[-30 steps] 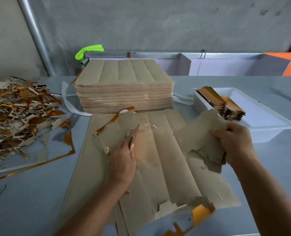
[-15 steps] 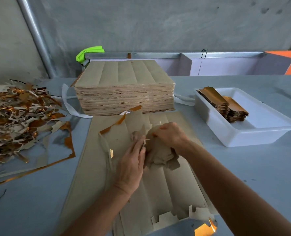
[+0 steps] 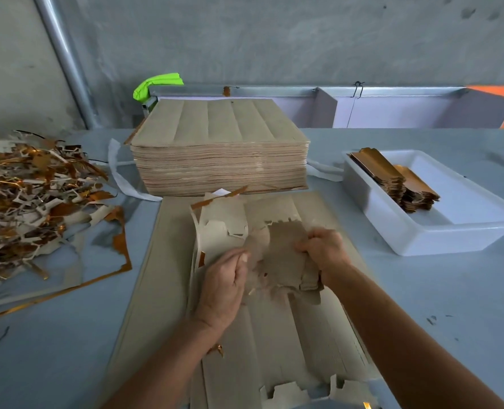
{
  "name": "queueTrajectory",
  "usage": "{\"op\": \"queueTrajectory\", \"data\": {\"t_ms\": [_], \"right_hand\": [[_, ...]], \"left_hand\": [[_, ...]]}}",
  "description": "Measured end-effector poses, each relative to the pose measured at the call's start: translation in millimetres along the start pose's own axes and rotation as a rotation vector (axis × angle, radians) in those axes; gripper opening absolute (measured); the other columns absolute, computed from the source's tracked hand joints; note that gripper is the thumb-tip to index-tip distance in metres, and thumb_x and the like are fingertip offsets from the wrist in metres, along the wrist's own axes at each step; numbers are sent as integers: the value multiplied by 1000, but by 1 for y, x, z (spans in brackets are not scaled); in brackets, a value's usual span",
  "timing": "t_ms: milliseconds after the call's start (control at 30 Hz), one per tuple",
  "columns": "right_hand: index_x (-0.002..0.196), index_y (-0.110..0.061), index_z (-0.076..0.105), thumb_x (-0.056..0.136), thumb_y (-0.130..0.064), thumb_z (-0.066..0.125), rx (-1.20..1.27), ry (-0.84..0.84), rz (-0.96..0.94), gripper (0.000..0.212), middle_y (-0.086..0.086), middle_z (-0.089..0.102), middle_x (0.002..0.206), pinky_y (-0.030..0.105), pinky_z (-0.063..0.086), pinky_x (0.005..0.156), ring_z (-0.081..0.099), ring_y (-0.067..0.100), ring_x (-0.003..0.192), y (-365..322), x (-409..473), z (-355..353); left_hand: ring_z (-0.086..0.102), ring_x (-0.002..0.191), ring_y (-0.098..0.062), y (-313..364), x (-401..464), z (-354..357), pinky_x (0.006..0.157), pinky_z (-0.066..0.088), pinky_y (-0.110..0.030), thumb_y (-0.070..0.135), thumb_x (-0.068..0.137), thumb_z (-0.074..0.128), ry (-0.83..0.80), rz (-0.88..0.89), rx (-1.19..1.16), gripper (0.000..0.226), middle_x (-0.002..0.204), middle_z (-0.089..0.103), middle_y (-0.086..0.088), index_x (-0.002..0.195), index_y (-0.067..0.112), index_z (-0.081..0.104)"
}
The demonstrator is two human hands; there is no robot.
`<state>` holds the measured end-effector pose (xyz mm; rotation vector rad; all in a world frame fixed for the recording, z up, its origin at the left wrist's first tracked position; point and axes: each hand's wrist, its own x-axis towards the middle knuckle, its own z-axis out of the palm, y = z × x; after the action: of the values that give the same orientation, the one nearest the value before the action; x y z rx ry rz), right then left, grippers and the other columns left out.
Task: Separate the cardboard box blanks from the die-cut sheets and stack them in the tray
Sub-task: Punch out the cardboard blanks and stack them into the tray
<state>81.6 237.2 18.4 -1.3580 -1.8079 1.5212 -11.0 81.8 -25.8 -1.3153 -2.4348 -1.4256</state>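
A grey-brown die-cut sheet (image 3: 277, 343) lies flat on the table in front of me, partly torn, its top left corner lifted. My left hand (image 3: 225, 283) and my right hand (image 3: 323, 250) both grip a bunch of loose cardboard blanks (image 3: 283, 258) just above the sheet's middle. A tall stack of uncut sheets (image 3: 219, 152) stands behind it. At the right a white tray (image 3: 439, 234) holds a small stack of gold-faced blanks (image 3: 398, 180) at its far left corner.
A heap of gold and white offcut scrap (image 3: 29, 196) covers the table's left side, with a long gold-edged frame strip (image 3: 67, 290) trailing toward me. White strapping (image 3: 120, 178) lies beside the tall stack. A wall and a metal rail (image 3: 274, 91) close the back.
My right hand came in from the sheet's right side to the middle with its blanks. Both hands now hold the bunch together, a little nearer to me than half a second ago.
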Motion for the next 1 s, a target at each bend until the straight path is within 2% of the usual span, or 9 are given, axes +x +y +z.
{"op": "queueTrajectory", "data": {"t_ms": [100, 233, 367, 433, 533, 600, 733, 833, 1000], "right_hand": [[71, -11, 62, 79, 2, 63, 175, 83, -16, 15, 14, 67, 79, 48, 58, 69, 65, 31, 76, 2, 4, -13], [71, -15, 59, 79, 0, 67, 321, 160, -54, 19, 4, 63, 70, 27, 50, 51, 61, 19, 63, 4, 6, -24], [97, -11, 60, 84, -7, 65, 497, 255, -40, 15, 7, 65, 87, 39, 54, 73, 62, 26, 81, 4, 8, -30], [95, -12, 58, 86, -7, 61, 510, 317, -85, 11, 6, 64, 89, 38, 53, 74, 60, 24, 81, 0, 9, -39], [89, -15, 55, 86, -1, 53, 452, 366, -178, 14, 9, 61, 95, 31, 50, 67, 57, 19, 78, -8, 13, -54], [109, -11, 51, 84, 2, 51, 362, 344, -211, 28, 9, 59, 104, 38, 52, 76, 56, 24, 92, -11, 16, -57], [136, -28, 32, 84, 2, 51, 236, 220, -255, 63, -6, 48, 99, 40, 50, 75, 51, 16, 89, -15, 14, -47], [146, -42, 16, 84, 4, 52, 220, 105, -269, 84, -5, 46, 116, 48, 53, 87, 54, 23, 104, -18, 13, -37], [147, -43, 13, 84, 6, 51, 238, 90, -252, 88, -2, 42, 127, 52, 50, 93, 51, 27, 114, -18, 20, -30]], "left_hand": [[45, 130, -23, -4, 4, 4, 104, 27, -16, 15, 97, 47, -71, -19, 177, 33, 140, 48, -10, 126, 3, 59], [22, 139, -19, -11, 9, 8, 109, 16, -24, 44, 98, 38, -207, -69, 381, 49, 154, 24, -2, 143, 25, 40], [18, 136, -20, -11, 7, 9, 109, 20, -31, 60, 91, 38, -328, -49, 484, 57, 153, 24, 1, 144, 36, 35], [15, 138, -20, -13, 7, 10, 110, 20, -35, 62, 89, 40, -370, -47, 539, 60, 155, 20, 3, 144, 38, 33], [26, 135, -20, -15, 14, 7, 106, 26, -32, 55, 92, 42, -340, -44, 502, 55, 149, 32, 2, 142, 32, 39], [44, 122, -24, -14, 26, 3, 98, 35, -31, 44, 95, 44, -230, -65, 455, 47, 138, 40, -6, 136, 20, 46], [58, 103, -34, -10, 57, -1, 89, 46, -35, 25, 98, 43, -248, -152, 482, 37, 146, 17, -15, 134, 26, 46], [58, 104, -34, -11, 72, 3, 87, 47, -37, 18, 100, 36, -361, -149, 540, 42, 151, 9, -16, 138, 35, 42], [55, 102, -33, -16, 89, 16, 74, 44, -37, 37, 97, 44, -269, -201, 521, 37, 119, 46, -13, 127, 16, 36]]}}
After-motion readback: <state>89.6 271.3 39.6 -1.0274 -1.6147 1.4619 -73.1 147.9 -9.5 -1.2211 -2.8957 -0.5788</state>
